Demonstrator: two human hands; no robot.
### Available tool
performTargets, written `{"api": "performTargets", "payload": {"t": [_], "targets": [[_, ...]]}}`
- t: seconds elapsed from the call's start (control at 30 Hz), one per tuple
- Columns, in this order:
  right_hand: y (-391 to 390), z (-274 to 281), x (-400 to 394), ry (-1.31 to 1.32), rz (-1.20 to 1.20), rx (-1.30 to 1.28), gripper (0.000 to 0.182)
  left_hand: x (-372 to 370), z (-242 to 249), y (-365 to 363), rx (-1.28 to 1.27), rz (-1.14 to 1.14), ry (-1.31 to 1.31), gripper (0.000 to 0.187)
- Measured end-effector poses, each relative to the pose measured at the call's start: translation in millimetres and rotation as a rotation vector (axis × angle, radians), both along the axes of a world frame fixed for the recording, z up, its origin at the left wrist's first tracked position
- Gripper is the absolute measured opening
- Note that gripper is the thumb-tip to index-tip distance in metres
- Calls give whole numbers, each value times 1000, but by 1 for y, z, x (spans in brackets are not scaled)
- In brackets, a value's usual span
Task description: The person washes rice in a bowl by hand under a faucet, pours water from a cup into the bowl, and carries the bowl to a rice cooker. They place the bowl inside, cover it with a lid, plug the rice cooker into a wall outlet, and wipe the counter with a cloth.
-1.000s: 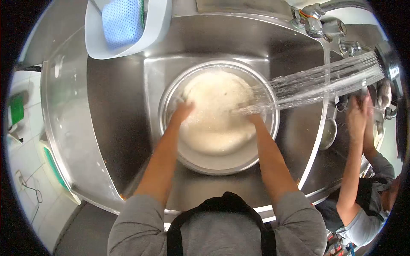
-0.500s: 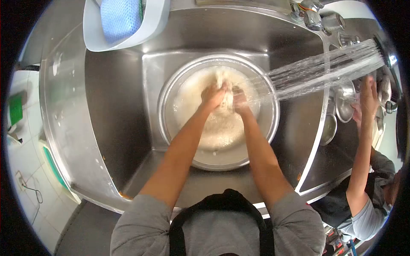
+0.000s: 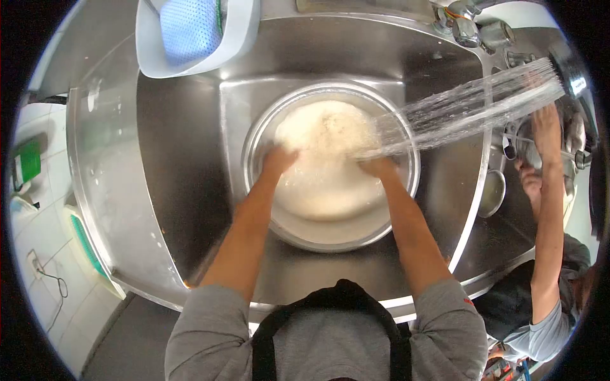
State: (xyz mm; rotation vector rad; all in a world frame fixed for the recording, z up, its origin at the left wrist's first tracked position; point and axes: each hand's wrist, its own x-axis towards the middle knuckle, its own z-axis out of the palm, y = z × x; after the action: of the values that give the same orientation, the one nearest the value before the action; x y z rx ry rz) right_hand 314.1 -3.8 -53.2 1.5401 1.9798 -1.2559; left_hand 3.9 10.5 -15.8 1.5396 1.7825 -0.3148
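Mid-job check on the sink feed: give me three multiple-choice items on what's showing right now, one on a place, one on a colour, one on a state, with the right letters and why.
1. Where does the metal bowl sit?
A. inside the steel sink
B. on the floor
C. on a shelf above the tap

2. What colour is the cloth in the white tub at the sink's top left corner?
A. red
B. light blue
C. black

3. What state is the spray of water in?
A. shut off
B. dripping slowly
C. running hard into the bowl

Answers:
1. A, since the bowl rests on the sink's floor with steel walls all around.
2. B, the mesh cloth in the tub shows pale blue.
3. C, a wide jet crosses from the spray head at right and lands in the white rice, where the left hand and right hand are plunged apart.
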Motion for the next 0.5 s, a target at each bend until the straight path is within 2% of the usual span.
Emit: {"api": "performTargets", "payload": {"t": [0.07,0.1,0.13,0.17,0.27,0.33,0.4,0.5], "targets": [[-21,7,-2,-89,-30,-257,54,-5,-7,-38,7,191,-213,67],[-52,-16,4,18,-119,-136,55,-4,-19,-59,41,295,-291,67],[-80,-53,5,126,-206,-15,56,-14,-68,-99,-134,298,-448,65],[-95,-53,5,145,-324,-114,56,-23,-107,-126,-311,299,-603,63],[-129,-43,-10,229,-823,-395,56,4,-74,-149,-539,617,-510,59],[-142,-35,-26,301,-1115,-489,55,18,-58,-156,-610,753,-486,56],[-144,-33,-37,351,-1253,-508,55,25,-47,-152,-629,815,-498,53],[-132,-43,-38,378,-1212,-448,55,26,-41,-126,-605,804,-611,49]]}}
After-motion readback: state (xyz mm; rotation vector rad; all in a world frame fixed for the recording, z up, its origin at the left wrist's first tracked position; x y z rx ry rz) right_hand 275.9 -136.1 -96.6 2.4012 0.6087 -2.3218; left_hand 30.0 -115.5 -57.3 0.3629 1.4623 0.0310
